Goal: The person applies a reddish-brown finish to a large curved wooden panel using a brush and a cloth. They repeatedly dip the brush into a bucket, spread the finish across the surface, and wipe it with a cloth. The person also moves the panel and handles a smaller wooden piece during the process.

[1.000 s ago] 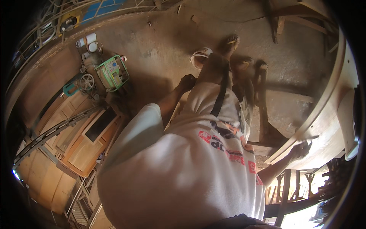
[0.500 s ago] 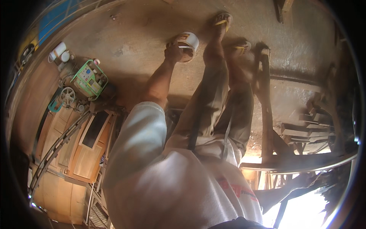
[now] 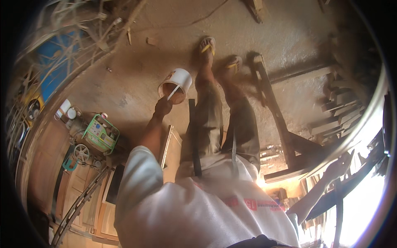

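1 of the hands (image 3: 163,107) grips a smooth cylindrical bucket (image 3: 183,79).

Red and dark printed lettering (image 3: 258,204) with a number block across the front of the white shirt (image 3: 198,215), near, small brownish mark on the white bucket (image 3: 182,78), farther left, too unclear to tell

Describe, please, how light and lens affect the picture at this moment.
Head view: strong glare whitens the lower right, near the right hand, whose detail is washed out; same head view: the left hand looks dark beside the pale bucket; also head view: fisheye distortion toward the rim, black corners.
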The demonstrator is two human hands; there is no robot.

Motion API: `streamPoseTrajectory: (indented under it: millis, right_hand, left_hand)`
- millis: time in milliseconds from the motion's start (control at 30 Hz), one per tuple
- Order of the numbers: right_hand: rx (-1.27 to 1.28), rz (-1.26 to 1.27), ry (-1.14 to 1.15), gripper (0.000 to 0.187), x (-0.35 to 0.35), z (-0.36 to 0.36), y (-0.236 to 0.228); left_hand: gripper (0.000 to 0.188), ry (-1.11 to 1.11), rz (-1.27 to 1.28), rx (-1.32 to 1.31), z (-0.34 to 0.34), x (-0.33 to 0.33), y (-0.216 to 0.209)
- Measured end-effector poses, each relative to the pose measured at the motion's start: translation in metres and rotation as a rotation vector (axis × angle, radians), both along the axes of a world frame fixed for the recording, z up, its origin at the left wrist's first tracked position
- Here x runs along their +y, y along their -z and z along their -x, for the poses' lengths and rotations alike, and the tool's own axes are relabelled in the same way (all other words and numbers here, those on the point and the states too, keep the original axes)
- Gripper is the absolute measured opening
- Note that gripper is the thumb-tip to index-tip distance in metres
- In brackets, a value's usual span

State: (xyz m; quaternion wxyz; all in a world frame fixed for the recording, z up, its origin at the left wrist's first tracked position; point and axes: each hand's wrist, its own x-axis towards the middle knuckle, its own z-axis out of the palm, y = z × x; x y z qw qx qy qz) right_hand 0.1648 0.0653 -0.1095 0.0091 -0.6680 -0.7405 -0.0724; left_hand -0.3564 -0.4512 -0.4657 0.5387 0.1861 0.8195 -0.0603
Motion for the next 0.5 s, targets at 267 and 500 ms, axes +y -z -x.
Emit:
streamPoseTrajectory:
  millis: [267,500]
  right_hand:
    - [0.019,0.017,0.330,0.046,-0.020,0.030,0.010]
    - [0.275,0.019,0.209,0.050,-0.010,0.002,0.029]
  left_hand:
    - [0.026,-0.688,-0.214,-0.232,0.105,0.094,-0.175]
    - [0.024,-1.081,-0.447,-0.228,0.171,0.136,-0.266]
